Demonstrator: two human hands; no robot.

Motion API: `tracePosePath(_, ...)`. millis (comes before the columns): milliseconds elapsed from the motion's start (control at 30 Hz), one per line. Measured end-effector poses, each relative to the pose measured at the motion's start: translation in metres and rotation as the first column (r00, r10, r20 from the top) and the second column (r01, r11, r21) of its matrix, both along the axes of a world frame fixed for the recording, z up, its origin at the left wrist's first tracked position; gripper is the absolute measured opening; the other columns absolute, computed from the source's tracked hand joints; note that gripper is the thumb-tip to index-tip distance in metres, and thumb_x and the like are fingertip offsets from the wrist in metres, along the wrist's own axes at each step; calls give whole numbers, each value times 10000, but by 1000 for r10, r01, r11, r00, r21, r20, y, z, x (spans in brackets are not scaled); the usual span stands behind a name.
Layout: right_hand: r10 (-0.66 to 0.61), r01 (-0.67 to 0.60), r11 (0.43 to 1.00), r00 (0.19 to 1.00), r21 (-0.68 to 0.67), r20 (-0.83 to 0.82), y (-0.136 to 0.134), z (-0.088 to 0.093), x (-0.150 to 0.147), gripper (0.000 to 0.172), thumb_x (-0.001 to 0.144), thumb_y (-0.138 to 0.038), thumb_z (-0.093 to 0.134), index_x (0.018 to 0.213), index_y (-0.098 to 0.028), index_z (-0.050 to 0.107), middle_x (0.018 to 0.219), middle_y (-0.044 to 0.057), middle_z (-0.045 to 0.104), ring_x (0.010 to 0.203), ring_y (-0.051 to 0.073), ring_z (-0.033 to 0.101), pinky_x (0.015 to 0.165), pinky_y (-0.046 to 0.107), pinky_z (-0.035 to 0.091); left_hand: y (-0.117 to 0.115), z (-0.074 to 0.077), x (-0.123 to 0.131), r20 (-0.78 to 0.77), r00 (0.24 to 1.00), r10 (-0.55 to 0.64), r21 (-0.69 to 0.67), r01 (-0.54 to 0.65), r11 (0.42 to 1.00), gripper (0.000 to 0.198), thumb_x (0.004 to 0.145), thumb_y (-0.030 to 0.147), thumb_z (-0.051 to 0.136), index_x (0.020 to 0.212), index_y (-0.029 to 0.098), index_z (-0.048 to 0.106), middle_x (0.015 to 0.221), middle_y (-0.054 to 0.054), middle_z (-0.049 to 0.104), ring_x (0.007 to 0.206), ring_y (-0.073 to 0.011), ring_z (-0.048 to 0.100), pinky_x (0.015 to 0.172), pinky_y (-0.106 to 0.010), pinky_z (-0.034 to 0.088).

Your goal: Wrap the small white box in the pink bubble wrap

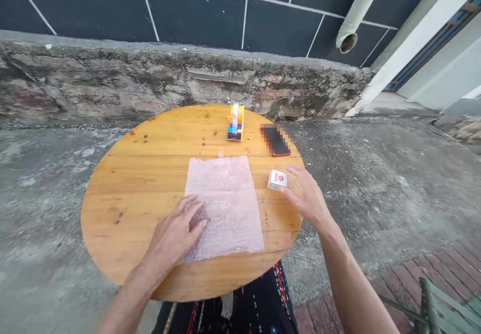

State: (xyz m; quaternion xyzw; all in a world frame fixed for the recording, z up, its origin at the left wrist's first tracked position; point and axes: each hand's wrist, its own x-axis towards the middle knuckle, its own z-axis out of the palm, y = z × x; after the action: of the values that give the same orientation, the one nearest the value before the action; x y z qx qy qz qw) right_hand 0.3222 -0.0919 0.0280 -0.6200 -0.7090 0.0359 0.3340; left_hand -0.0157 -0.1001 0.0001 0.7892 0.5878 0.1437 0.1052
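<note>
1. The round pale wooden bench had bare wood on its left half. Its near rim lay just below the sheet.
2. The translucent pinkish rectangular bubble-wrap sheet lay flat at the bench's middle. Its long axis ran from the near rim toward the far one, and its near-right corner came close to the rim.
3. The left hand rested released, fingers flat on the sheet's near-left edge.
4. The right hand was loose, fingertips touching the small white cardboard box with a red mark, near the right rim.
5. Beyond, an orange-and-blue tape dispenser and a dark red-edged phone lay apart.
</note>
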Motion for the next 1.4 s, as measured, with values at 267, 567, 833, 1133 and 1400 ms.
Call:
tracePosePath(267, 291, -289, 957, 956, -37, 42, -24, -6, -65, 290, 853, -230, 566, 1138, -233, 614, 1259, 90, 586, 1161, 259, 539, 1010, 488, 412, -20, 12, 10, 58, 998, -39, 163, 29, 986, 270, 911, 314, 456, 1093, 228, 636, 1345, -74, 531, 977, -230, 639, 800, -354, 534)
tracePosePath(567, 465, -415, 881, 850, -230, 249, -17, -13, -120, 357, 825, -269, 633, 1174, -202, 600, 1347, 100, 530, 1198, 291, 478, 999, 485, 381, -14, 1, 9, 29, 967, -255, 154, 247, 957, 260, 863, 231, 557, 1108, 183, 629, 1282, -104, 554, 1178, -291, 469, 994, -478, 415)
tracePosePath(833, 267, -234, 962, 917, -145, 297, -18, -14, -73, 207, 890, -229, 533, 1054, -173, 645, 1196, 105, 642, 1095, 275, 564, 929, 466, 420, -12, -10, 1, 106, 958, -266, 164, 247, 955, 289, 866, 233, 545, 1146, 198, 609, 1305, -88, 534, 1188, -286, 450, 997, -492, 391)
tracePosePath(1133, 554, -491, 832, 750, -256, 361, 18, -9, -147, 363, 939, -257, 459, 1286, -168, 518, 1385, 78, 514, 1267, 240, 439, 1042, 426, 367, -11, -11, 2, 109, 961, -253, 184, 231, 956, 305, 852, 232, 551, 1150, 199, 609, 1300, -98, 539, 1178, -291, 460, 971, -482, 401)
tracePosePath(1400, 248, -144, 961, 828, -236, 504, 40, -11, -99, 356, 932, -213, 437, 1255, -122, 556, 1361, 140, 534, 1235, 298, 484, 976, 469, 405, -11, -16, 1, 151, 959, -240, 191, 210, 959, 265, 853, 230, 559, 1109, 206, 626, 1298, -85, 550, 1180, -284, 466, 970, -477, 393)
